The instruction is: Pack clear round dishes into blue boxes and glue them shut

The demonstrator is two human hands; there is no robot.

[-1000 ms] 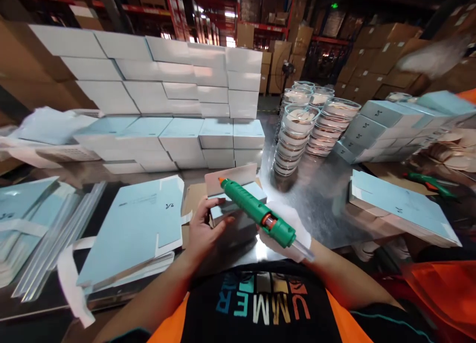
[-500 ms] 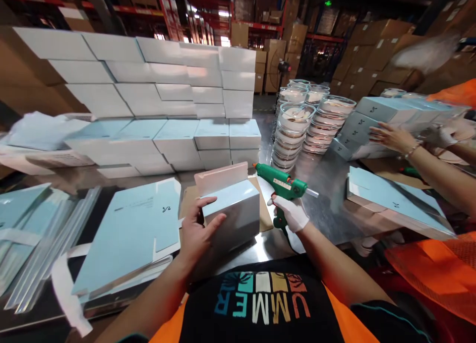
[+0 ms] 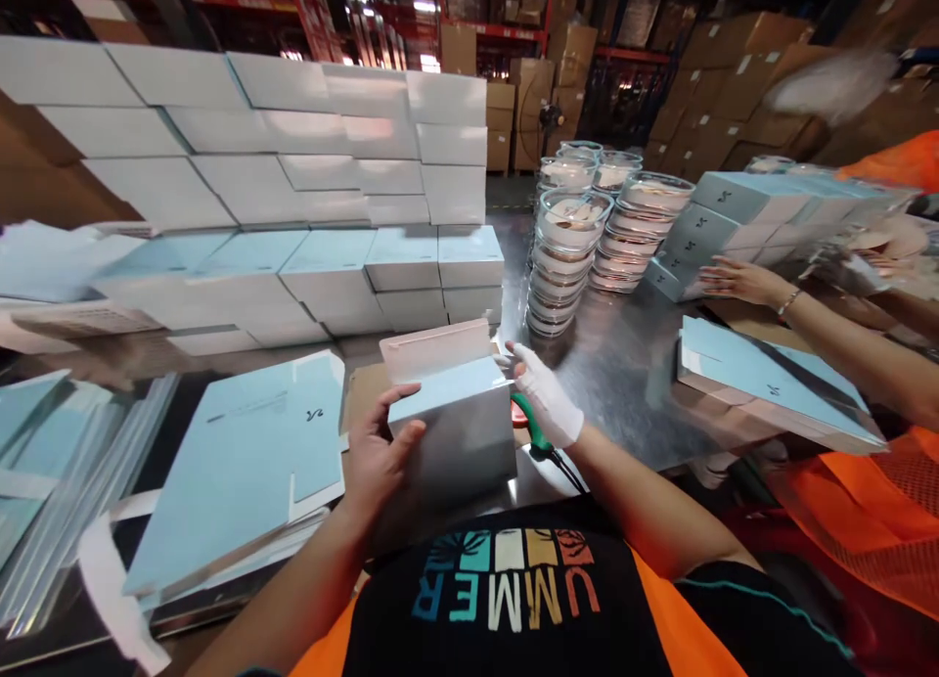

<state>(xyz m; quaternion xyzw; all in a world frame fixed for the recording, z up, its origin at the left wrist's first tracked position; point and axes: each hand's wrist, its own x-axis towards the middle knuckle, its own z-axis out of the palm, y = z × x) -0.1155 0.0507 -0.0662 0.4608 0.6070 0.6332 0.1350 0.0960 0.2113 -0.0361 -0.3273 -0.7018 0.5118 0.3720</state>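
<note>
My left hand [image 3: 378, 457] grips the left side of a light blue box [image 3: 462, 432] that stands on the metal table [image 3: 631, 364] in front of me, its top flap raised. My right hand [image 3: 547, 398], in a white glove, presses against the box's upper right edge with its fingers stretched out. A green glue gun [image 3: 534, 432] lies on the table just under that hand; only part of its handle and its cord show.
A pile of flat blue cartons [image 3: 249, 462] lies left of the box. Stacked white and blue boxes [image 3: 293, 168] fill the back left. Stacks of clear round containers [image 3: 572, 247] stand behind. At right, a co-worker's hand [image 3: 737, 281] reaches toward blue boxes [image 3: 734, 212], above more flat cartons [image 3: 763, 383].
My right hand swung the glue gun off the box to the right, set it down and came to the box's right edge. A co-worker's arms have entered at right.
</note>
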